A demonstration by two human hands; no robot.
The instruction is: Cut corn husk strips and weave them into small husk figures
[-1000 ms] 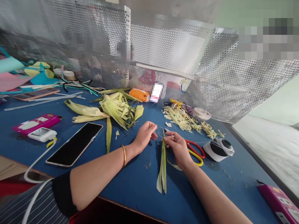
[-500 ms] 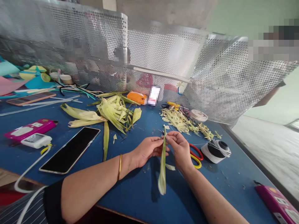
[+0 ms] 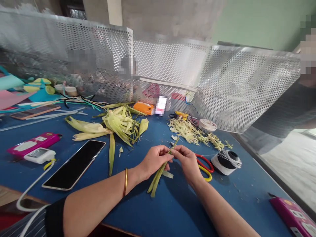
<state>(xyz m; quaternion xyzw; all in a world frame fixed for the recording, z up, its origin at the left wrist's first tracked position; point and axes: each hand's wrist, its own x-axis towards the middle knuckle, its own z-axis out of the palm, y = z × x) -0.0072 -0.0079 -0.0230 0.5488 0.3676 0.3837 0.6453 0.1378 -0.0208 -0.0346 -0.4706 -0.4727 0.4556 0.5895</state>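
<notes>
Both hands meet over the blue table, pinching a folded green corn husk (image 3: 158, 179) near its upper end. My left hand (image 3: 156, 161) has thumb and fingers closed around it, and a gold bangle circles that wrist. The fingertips of my right hand (image 3: 186, 161) press the husk just above the left thumb. Two tails of the husk hang down to the lower left. A pale husk scrap (image 3: 168, 174) lies beneath the hands. Just right of my right hand are scissors with red and yellow handles (image 3: 208, 176), their blades mostly hidden. Beside them stands a spool of white thread (image 3: 224, 164).
Corn husks (image 3: 120, 123) are piled at the back, shredded strips (image 3: 185, 130) to their right. A black-screened phone (image 3: 75, 164) and a magenta device (image 3: 34, 144) lie left; another magenta device (image 3: 293, 214) sits at the right edge. A perforated metal screen (image 3: 170, 62) borders the table. A person (image 3: 278, 108) stands beyond.
The husk has swung from hanging straight to slanting lower left, and its tail now shows as two parts. My fingers have shifted on it. The view tilted slightly; more of the person shows.
</notes>
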